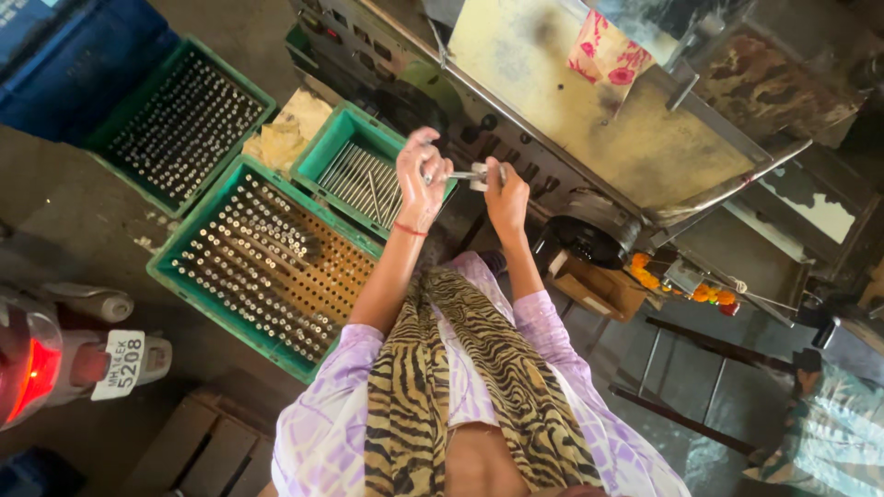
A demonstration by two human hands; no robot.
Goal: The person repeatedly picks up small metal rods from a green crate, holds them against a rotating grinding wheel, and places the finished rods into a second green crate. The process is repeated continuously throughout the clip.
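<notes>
Both hands [465,179] grasp one metal rod [460,175] above a green crate [333,138] of rods.

floor: grey concrete [83,212] | furniture: worn yellowed metal workbench [589,120], wooden pallet [203,451] | light: daylight

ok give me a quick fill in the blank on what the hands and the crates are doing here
1. The left hand and right hand hold a thin metal ____ between them.
2. The small crate beside the left hand holds loose rods lying ____.
3. All three crates, including the big one of upright pieces, are ____ in colour.
4. The cloth hanging on the machine has a ____ flower print.

Missing words: rod; flat; green; red
</notes>
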